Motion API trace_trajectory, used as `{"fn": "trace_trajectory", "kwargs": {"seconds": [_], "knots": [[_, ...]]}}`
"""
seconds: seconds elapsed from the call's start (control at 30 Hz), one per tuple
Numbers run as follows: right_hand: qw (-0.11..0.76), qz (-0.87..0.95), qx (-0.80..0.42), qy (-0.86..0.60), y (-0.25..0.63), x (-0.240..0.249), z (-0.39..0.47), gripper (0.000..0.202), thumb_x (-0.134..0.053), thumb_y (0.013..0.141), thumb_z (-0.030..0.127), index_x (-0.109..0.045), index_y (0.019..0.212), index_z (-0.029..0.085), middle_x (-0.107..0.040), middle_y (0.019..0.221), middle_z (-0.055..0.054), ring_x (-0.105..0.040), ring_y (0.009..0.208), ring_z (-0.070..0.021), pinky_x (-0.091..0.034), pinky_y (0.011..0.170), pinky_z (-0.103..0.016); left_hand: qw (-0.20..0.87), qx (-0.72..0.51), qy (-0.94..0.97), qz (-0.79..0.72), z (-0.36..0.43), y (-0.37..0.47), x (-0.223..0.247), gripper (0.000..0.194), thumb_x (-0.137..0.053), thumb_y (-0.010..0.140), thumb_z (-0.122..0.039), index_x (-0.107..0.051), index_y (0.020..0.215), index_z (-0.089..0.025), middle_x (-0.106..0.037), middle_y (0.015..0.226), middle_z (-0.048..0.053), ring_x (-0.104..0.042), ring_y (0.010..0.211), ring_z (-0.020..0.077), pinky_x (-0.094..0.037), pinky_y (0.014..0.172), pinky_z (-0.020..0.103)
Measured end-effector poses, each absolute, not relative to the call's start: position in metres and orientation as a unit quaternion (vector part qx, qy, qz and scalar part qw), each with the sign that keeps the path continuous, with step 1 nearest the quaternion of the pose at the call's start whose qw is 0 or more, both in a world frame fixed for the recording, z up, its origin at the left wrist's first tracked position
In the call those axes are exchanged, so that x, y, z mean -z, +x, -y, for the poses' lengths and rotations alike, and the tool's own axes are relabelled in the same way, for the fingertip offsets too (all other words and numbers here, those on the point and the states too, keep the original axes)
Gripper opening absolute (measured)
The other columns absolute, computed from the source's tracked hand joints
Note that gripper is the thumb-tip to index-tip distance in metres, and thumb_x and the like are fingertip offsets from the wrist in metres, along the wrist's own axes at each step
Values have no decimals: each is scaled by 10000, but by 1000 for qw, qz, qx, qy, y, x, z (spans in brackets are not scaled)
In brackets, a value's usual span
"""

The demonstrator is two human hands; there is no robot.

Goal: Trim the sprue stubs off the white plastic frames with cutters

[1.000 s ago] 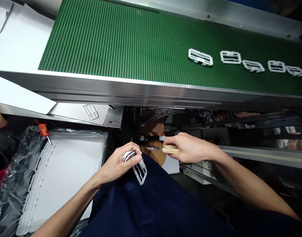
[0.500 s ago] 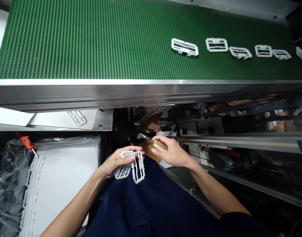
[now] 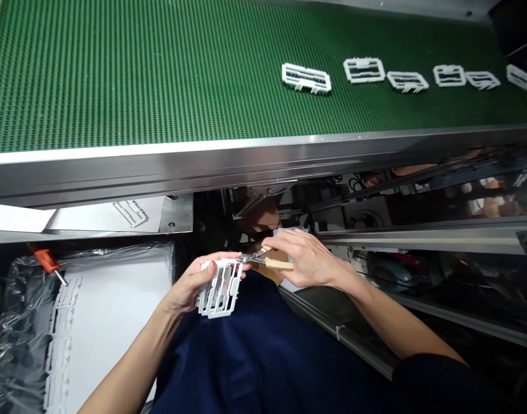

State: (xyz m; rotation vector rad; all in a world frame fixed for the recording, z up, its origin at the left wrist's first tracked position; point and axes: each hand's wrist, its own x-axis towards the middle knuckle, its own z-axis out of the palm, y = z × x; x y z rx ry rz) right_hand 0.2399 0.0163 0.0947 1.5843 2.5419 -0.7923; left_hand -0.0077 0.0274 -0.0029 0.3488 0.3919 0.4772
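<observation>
My left hand (image 3: pixel 192 284) is closed on white plastic frames (image 3: pixel 220 290), which overlap one another in front of my dark blue clothing. The thumb presses on their near face while the fingers lie behind. In my right hand (image 3: pixel 309 259) is a pair of nippers (image 3: pixel 276 264) with pale handles, spread somewhat apart. Their metal jaws are at the top right corner of the held frames. Whether the jaws are closed on the plastic I cannot tell.
A green conveyor belt (image 3: pixel 129 75) with a metal edge runs across the top, carrying several white frames (image 3: pixel 306 78) on its right. At lower left, a plastic-lined box (image 3: pixel 112 322) holds white sheet and frames in a column. An orange-handled screwdriver (image 3: pixel 48 261) stands at its corner.
The nippers have moved left and down to the held frames, their handles now spread. The frames in my left hand have closed up together. The belt's frames appear further left as the view shifted.
</observation>
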Motion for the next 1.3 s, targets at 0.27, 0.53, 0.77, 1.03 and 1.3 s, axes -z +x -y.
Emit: {"fn": "trace_trajectory", "kwargs": {"seconds": [0.27,0.53,0.77,1.03,1.3], "knots": [[36,-835,237,496,241,-94,-20,287,-537,818,270,-546,1094,192,-582,893,-48,-525,822,-169,-361,748,-283,938,-231,170,-195,-25,-9,1,465,-646,788,-384,-593,1162,-114,-651,1108,178,-638,961,265,-530,794,301],[-11,-804,295,516,246,-88,-18,168,-524,804,222,-558,968,216,-566,736,27,-462,591,-102,-293,544,-227,937,-241,172,-187,-26,-5,2,445,-634,798,-376,-603,1146,-101,-651,1102,189,-635,965,276,-528,809,313],[-16,-812,253,526,239,-87,-13,310,-554,792,245,-519,1097,198,-588,907,-33,-531,837,-171,-379,746,-271,931,-253,162,-205,-26,0,-2,447,-609,820,-359,-581,1188,-107,-657,1094,178,-637,954,265,-531,798,315],[14,-831,202,518,237,-88,-11,287,-543,792,237,-529,1077,202,-579,911,-30,-525,863,-184,-372,796,-301,928,-247,165,-223,-25,0,-4,431,-600,827,-356,-584,1185,-116,-656,1097,176,-638,950,259,-532,792,308],[26,-850,154,502,238,-85,-13,253,-518,825,255,-534,1073,205,-582,903,-31,-528,823,-175,-360,758,-296,926,-250,170,-225,-25,0,-4,424,-592,831,-358,-589,1172,-106,-657,1090,184,-638,944,261,-535,781,308]]}}
